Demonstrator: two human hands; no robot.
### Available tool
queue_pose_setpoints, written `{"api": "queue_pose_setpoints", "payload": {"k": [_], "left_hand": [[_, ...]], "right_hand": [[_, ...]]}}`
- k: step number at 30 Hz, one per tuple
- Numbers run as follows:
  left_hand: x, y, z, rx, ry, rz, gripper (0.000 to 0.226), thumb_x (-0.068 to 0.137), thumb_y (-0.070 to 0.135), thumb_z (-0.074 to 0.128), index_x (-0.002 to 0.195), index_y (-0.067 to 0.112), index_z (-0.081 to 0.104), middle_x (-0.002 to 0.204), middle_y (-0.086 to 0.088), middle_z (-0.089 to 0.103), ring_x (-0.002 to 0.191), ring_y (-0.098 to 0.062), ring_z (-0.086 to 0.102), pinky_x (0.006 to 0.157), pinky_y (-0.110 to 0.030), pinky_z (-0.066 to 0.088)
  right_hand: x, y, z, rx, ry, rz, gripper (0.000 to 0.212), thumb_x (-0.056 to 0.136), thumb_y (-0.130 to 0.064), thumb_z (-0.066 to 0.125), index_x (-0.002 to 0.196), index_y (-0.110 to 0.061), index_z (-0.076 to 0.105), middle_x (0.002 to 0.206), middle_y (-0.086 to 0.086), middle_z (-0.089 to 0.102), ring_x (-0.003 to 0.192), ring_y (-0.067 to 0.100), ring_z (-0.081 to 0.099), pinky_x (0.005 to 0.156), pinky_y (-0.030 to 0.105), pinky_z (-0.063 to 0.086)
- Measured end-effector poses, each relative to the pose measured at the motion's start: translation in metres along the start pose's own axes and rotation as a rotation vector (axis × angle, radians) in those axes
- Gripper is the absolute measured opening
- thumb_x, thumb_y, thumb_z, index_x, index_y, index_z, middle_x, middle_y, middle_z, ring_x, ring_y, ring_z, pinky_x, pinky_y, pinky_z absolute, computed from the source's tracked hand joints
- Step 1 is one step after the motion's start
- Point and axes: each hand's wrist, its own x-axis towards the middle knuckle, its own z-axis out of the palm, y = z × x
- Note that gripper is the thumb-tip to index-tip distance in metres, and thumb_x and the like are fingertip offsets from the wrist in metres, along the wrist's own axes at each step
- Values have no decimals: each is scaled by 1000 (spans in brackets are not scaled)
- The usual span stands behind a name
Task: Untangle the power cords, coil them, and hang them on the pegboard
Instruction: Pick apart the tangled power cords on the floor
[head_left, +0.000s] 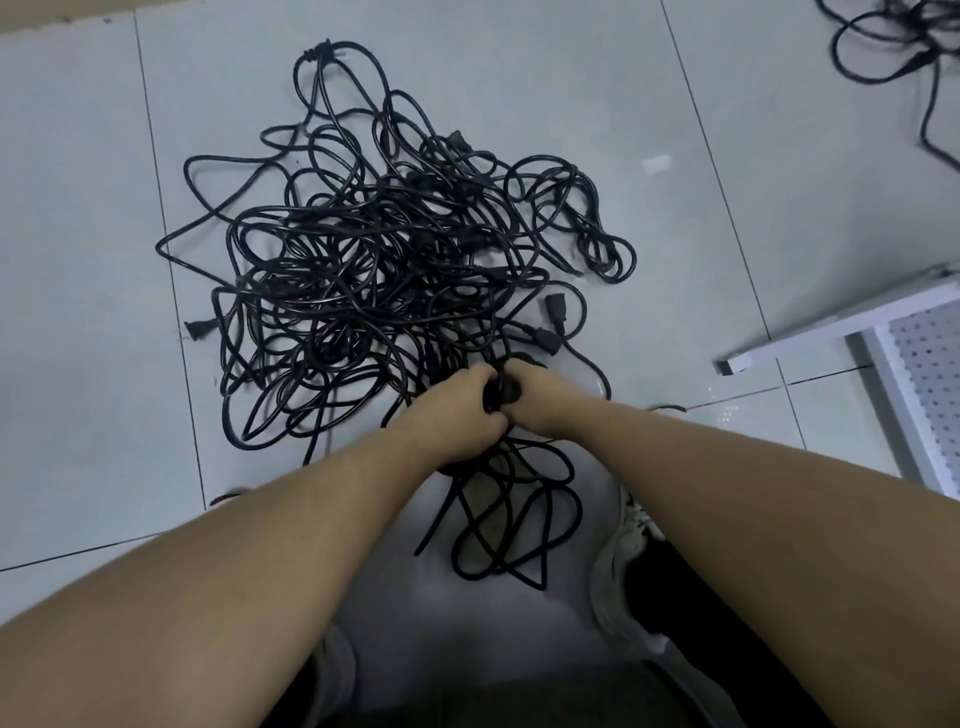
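No text, label, brand, number or sign can be read anywhere in the view, neither on the black power cords (384, 270) nor on the white pegboard (930, 384).

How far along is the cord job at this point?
Early. Nothing hangs on the white perforated pegboard. In hand: left hand and right hand grip a bunch of cord at the near edge of the black tangled cord pile. Left: untangling, coiling, hanging.
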Motion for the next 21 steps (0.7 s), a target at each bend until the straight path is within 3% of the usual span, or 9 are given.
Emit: {"api": "queue_pose_setpoints", "payload": {"k": [3, 8, 12, 15, 17, 21], "left_hand": [[3, -2, -1, -359, 36, -92, 40, 94, 23, 65, 132, 18, 54, 119, 0, 63, 96, -12, 64, 83, -30, 54], [1, 1, -6, -721, -20, -131, 29, 92, 24, 73, 119, 22, 63, 121, -3, 66, 110, -18, 65, 100, -38, 55], [-8, 12, -14, -690, 12, -85, 35, 91, 31, 74, 123, 28, 60, 116, -2, 63, 108, -20, 65, 94, -38, 56], [-20, 17, -25, -711, 80, -69, 25, 96, 22, 66, 119, 29, 63, 111, -4, 66, 98, -18, 66, 82, -33, 56], [-32, 25, -36, -746, 83, -37, 24, 97, 15, 59, 116, 28, 62, 104, -6, 65, 89, -16, 66, 79, -34, 57], [-63, 50, -59, -646, 50, 31, 22, 93, 6, 51, 111, 18, 51, 96, -10, 57, 73, -23, 58, 73, -42, 55]], "right_hand": [[-1, 0, -1, 21, 17, -13, 37, 91, -20, 67, 122, -17, 47, 103, 2, 60, 96, 24, 58, 77, 36, 46], [-8, 9, -11, -237, 75, -72, 31, 98, -29, 59, 128, -21, 61, 110, 5, 68, 104, 27, 61, 75, 30, 39], [-23, 4, -32, -324, 78, -187, 19, 94, -31, 64, 110, -23, 69, 95, -3, 60, 97, 21, 57, 77, 31, 41], [-40, -8, -50, -457, 148, -348, 28, 93, -30, 64, 117, -17, 69, 122, 2, 57, 113, 24, 53, 92, 35, 44], [-56, -23, -62, -557, 141, -372, 35, 94, -32, 54, 123, -14, 61, 127, 6, 59, 114, 27, 55, 96, 41, 46], [-96, -55, -77, -671, 90, -413, 49, 87, -43, 32, 126, -18, 49, 106, 8, 68, 104, 33, 58, 97, 47, 49]]}}
